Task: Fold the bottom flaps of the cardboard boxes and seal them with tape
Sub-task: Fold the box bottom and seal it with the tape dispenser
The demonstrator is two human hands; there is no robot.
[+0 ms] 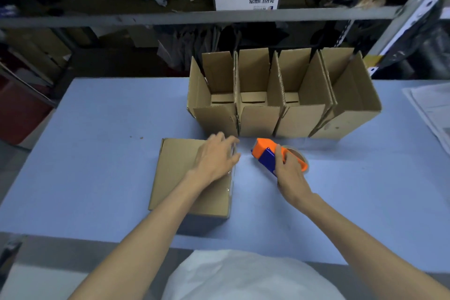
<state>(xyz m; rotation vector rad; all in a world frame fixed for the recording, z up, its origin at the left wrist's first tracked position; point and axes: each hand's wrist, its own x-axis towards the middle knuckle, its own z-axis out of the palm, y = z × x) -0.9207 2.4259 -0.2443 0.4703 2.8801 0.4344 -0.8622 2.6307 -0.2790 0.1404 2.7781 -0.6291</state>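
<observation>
Left hand (216,158) lies flat on top of the closed box (175,178), with its fingers spread out and almost straight. It holds nothing. It just presses down near the far right corner of the box. Right hand (289,170) has its fingers curled around the tape dispenser (264,153), which is orange and blue. The dispenser is just beside the box, on its right, low over the blue surface (97,153). I cannot tell if it touches the surface.

A shiny strip (230,185) runs along the right side of the box top, and it looks like tape. So I think the job now is to press the tape down so the flaps hold shut. To do it well, the flat hand should rub along the strip from one end to the other. It should push hard so there are no bubbles or loose ends. The box should not slide while this is done.

The box is under the left hand and touching it, close to the person. Four more boxes (280,117) stand in a row behind it with their tops open. They are near the dispenser but apart from both hands.
</observation>
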